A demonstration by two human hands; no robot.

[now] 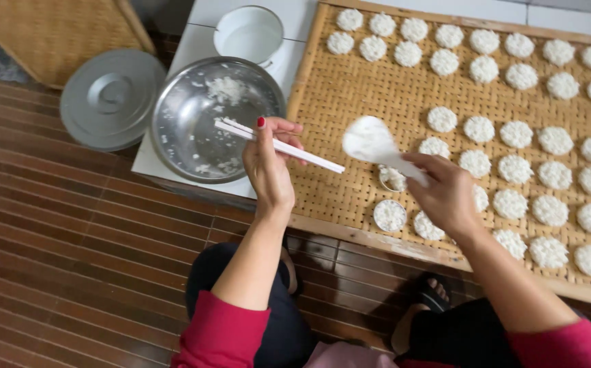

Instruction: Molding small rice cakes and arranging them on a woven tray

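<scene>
Chopsticks [278, 145] pinched in left hand [268, 170], tips over steel bowl [215, 117] at 10 o'clock. Right hand [445, 194] fingers closed on white paddle [377, 146] above woven tray [329, 95]. Step looks like portioning rice cakes [389, 215]; filling next gap needs steady placement.

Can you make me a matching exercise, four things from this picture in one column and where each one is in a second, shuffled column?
Things:
1. chopsticks
2. white paddle
3. grey lid
4. rice cakes

Places:
A. on the slatted floor, left of the steel bowl
B. in rows on the woven tray
C. in the left hand
D. in the right hand

Pairs: 1-C, 2-D, 3-A, 4-B
</scene>
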